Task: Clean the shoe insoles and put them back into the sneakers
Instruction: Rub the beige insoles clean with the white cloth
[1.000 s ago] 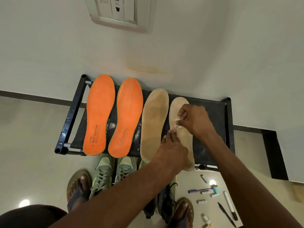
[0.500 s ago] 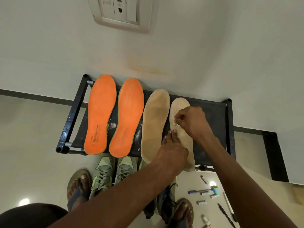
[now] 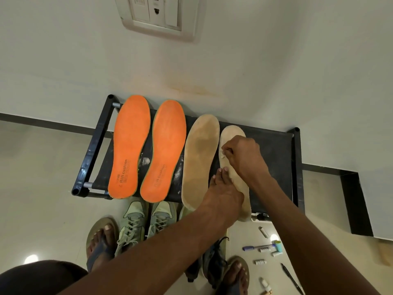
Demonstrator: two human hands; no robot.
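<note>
Nearest the camera, on the floor, 2 sandalled feet are seen beside a pair of pale green sneakers (image 3: 146, 222) and a dark sneaker (image 3: 214, 262); pens and small caps (image 3: 261, 249) are scattered to the right. Beyond them, on a low black shoe rack (image 3: 276, 158), 4 insoles are laid side by side: 2 orange insoles (image 3: 146, 145), then 2 beige insoles (image 3: 201, 158). The rightmost beige insole (image 3: 228, 133) is pressed flat by the straight fingers of the left hand (image 3: 223, 194). A small white cloth (image 3: 223, 154) is pinched in the curled fingers of the right hand (image 3: 242, 154) and held against that insole. On the wall behind, a switch plate (image 3: 157, 15) is mounted.
</note>
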